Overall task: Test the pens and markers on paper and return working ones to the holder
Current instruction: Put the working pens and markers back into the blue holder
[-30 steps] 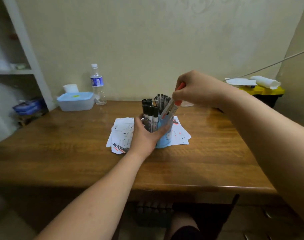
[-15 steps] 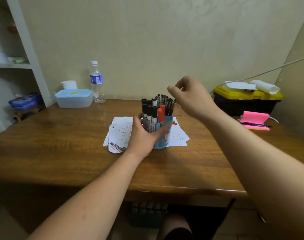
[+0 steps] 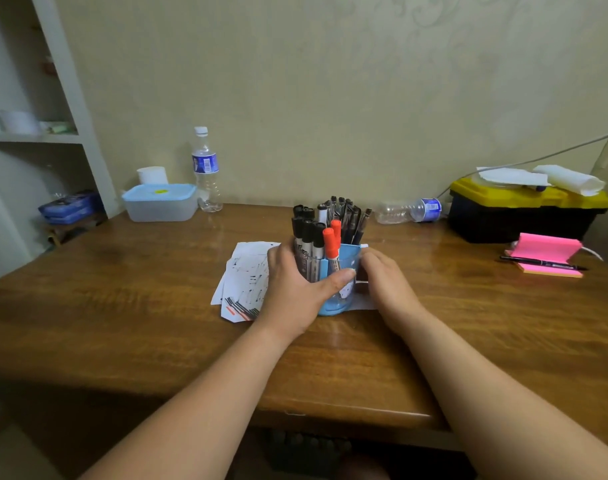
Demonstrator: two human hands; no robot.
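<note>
Round blue plastic pen holder [image 3: 340, 299], crowded with capped markers [image 3: 307, 237], stands on scribbled white paper sheets [image 3: 247, 282] on the brown wooden bench [image 3: 122, 306]. Risk: the top-heavy holder tips or skids on the loose paper if nudged. Left hand [image 3: 295, 289]: fingers and thumb wrapped round the holder. Right hand [image 3: 389, 285]: bent fingers meet the holder's right side; whether they clasp it cannot be told.

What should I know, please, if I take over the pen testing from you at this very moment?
Left hand grips the blue holder. Right hand lies against its right side, grip unclear; no pen in either.
Red markers and black markers stand in the holder, which sits on the scribbled paper.
To do: perhaps the black pen on the pink notes.
</note>
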